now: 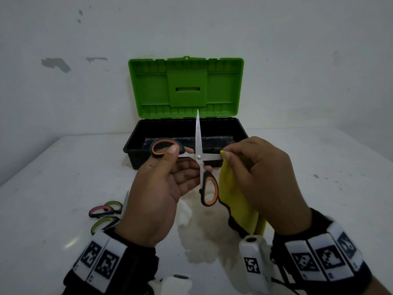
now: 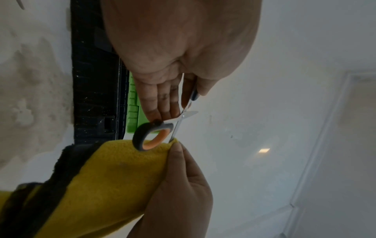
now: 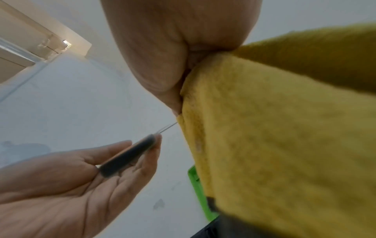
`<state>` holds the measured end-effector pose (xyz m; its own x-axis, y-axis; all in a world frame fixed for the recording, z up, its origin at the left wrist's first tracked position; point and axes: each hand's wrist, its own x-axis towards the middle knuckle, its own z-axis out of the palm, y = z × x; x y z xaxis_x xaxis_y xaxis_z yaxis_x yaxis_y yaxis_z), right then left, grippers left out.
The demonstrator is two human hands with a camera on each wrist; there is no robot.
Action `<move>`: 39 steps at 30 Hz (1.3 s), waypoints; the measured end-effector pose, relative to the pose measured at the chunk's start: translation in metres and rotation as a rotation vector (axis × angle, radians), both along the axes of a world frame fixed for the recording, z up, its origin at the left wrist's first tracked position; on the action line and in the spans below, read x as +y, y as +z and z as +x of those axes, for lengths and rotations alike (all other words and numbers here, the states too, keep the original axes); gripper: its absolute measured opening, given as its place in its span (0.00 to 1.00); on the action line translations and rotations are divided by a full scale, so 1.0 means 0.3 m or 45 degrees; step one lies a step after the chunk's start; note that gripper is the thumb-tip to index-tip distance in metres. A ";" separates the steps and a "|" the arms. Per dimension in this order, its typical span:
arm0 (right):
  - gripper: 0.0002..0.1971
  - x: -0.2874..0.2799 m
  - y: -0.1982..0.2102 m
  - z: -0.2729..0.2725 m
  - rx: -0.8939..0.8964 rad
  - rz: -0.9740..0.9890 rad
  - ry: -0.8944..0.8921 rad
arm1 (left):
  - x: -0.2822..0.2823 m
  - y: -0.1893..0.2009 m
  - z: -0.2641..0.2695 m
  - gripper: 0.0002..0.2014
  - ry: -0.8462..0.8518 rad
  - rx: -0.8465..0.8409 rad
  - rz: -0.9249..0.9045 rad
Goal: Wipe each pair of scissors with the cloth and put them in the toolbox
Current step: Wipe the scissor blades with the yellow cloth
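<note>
Scissors spread open, one blade in the cloth

Scissors (image 1: 199, 157) held above the surface: left hand (image 1: 158, 194) pinches an orange loop, right hand (image 1: 262, 177) clamps the yellow cloth (image 1: 236, 201) round the sideways blade. Other blade points at the open toolbox (image 1: 136, 143) just beyond. More scissors (image 1: 106, 211) lie left.

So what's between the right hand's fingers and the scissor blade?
The yellow cloth. The right hand pinches it around one blade of the open scissors, so no skin touches metal; the head and left wrist views show it.
</note>
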<state>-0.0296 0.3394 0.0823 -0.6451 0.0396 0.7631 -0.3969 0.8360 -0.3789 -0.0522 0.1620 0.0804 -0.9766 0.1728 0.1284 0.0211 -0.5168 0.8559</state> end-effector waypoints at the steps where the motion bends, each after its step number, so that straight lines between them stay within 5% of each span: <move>1: 0.05 0.005 -0.004 0.002 -0.021 0.007 -0.010 | 0.002 0.001 0.002 0.12 0.007 -0.020 0.002; 16: 0.06 0.171 0.018 0.038 -0.463 -0.079 -0.243 | 0.025 0.037 0.017 0.14 0.058 -0.310 0.005; 20: 0.05 0.184 0.039 0.032 -0.361 -0.049 -0.208 | 0.039 0.033 0.023 0.13 0.041 -0.311 -0.110; 25: 0.04 0.120 0.066 0.050 -0.039 0.091 0.105 | 0.066 0.030 0.033 0.16 0.015 -0.253 -0.232; 30: 0.06 0.026 0.042 0.051 -0.007 0.332 0.339 | 0.071 0.036 0.039 0.16 0.016 -0.164 -0.322; 39: 0.05 0.013 -0.002 0.014 0.053 0.391 0.291 | 0.061 0.042 0.035 0.15 0.074 -0.137 -0.427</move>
